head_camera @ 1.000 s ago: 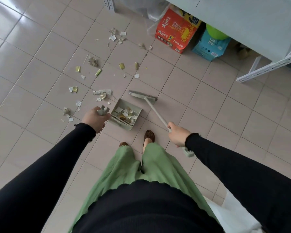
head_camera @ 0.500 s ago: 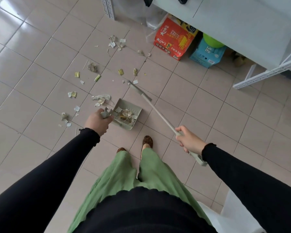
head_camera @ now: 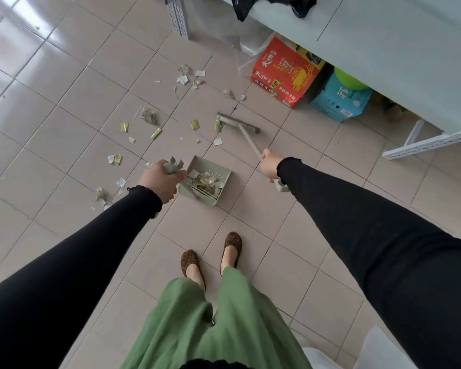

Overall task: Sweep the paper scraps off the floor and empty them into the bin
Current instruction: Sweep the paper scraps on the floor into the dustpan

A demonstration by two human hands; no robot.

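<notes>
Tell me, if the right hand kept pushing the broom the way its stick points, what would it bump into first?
Probably the red box under the shelf. The right hand aims the broom up-left along the floor; depth is hard to judge.

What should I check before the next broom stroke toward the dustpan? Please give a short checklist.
1. Right hand grips the broom handle: ok.
2. Left hand holds the dustpan handle: ok.
3. Broom head lies behind loose paper scraps: ok.
4. Dustpan mouth faces the broom: ok.
5. Dustpan lip flat on the floor: cannot tell.
6. Bin in sight for emptying: not ok, none clearly visible.
</notes>
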